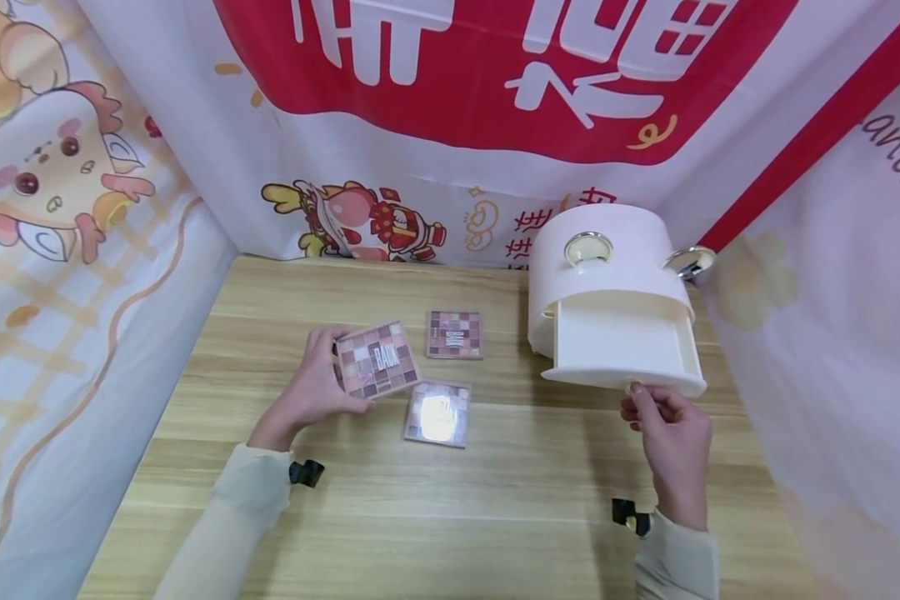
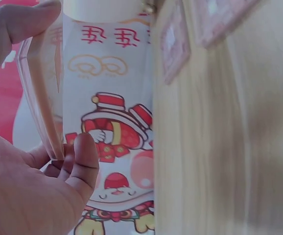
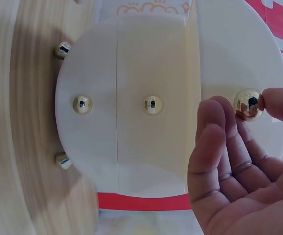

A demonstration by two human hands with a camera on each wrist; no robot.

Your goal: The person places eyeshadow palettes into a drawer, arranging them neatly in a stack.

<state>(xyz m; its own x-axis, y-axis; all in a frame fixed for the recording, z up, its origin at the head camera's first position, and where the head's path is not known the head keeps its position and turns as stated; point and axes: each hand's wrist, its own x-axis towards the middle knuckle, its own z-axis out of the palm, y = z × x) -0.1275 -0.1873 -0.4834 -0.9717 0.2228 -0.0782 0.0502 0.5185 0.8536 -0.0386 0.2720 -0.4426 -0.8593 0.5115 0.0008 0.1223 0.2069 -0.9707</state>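
Note:
In the head view my left hand grips a square eyeshadow palette by its left side, raised and tilted. The left wrist view shows it edge-on, its pale pink rim between thumb and fingers. Two similar palettes lie on the table, one farther back, the other glossy with glare nearer me. At the right, my right hand pinches the round gold knob of the top drawer. This drawer is pulled out of the white rounded cabinet, and its inside is bare.
Below the pulled drawer, the right wrist view shows two closed drawers with gold knobs and small gold feet. Ring-shaped gold handles sit on the cabinet's top. Printed cloth hangs behind the wooden table and at both sides.

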